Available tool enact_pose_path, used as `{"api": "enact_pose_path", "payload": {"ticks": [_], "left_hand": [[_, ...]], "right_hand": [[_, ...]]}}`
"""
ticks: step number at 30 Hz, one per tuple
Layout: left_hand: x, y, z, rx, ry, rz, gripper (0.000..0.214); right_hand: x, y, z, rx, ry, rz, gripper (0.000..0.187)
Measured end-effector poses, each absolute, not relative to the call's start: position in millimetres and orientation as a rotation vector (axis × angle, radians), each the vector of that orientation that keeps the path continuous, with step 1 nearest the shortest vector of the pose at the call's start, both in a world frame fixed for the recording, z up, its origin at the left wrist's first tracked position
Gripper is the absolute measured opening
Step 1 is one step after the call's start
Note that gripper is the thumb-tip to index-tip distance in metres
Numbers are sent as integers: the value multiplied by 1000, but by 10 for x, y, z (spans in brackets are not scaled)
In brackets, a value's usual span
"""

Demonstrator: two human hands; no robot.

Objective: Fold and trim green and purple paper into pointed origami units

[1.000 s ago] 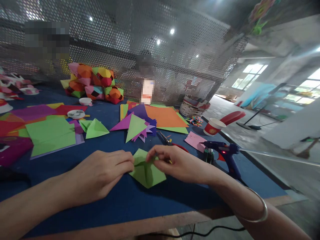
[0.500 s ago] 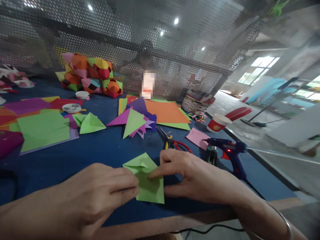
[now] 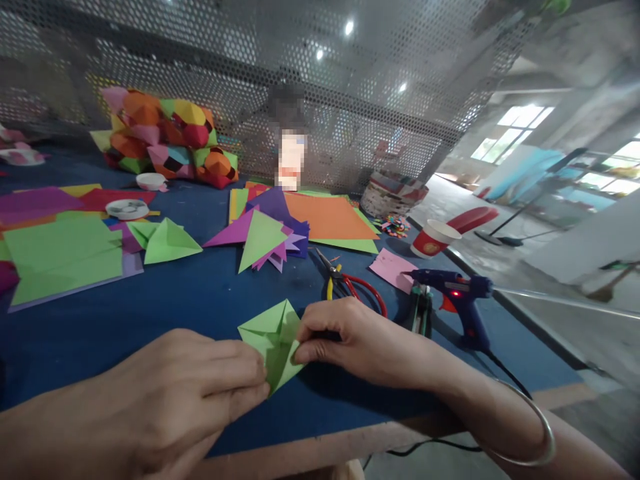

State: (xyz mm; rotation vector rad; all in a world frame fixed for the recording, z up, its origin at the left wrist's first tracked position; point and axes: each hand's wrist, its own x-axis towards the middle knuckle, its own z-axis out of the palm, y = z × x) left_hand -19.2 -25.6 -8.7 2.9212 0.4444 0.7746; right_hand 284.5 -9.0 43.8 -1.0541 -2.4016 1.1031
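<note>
Inspection is finding the green paper (image 3: 273,337) lying on the desk (image 3: 190,293) between both hands' fingers. Compared with half a second ago, the right hand (image 3: 345,340) is no longer touching the sheet's middle; its fingers are pinching the raised right edge, suggesting a fold is progressing. The left hand (image 3: 185,393) is bearing on the near-left edge, fingers together (thumb hidden, so I cannot tell whether they are gripping). Containers: beyond and right of the right fingers, a paper cup (image 3: 435,239) is standing, contents not showing; farther beyond them, a round container (image 3: 393,193) is showing nothing identifiable inside.
</note>
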Motion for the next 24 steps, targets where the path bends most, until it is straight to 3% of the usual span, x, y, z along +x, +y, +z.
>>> {"api": "enact_pose_path", "payload": {"ticks": [7, 24], "left_hand": [[-184, -286, -100, 2908, 459, 820, 40], [-73, -218, 83, 2844, 374, 850, 49]], "right_hand": [[2688, -218, 380, -1275, -2398, 839, 29], [2612, -238, 379, -1367, -2321, 889, 39]]}}
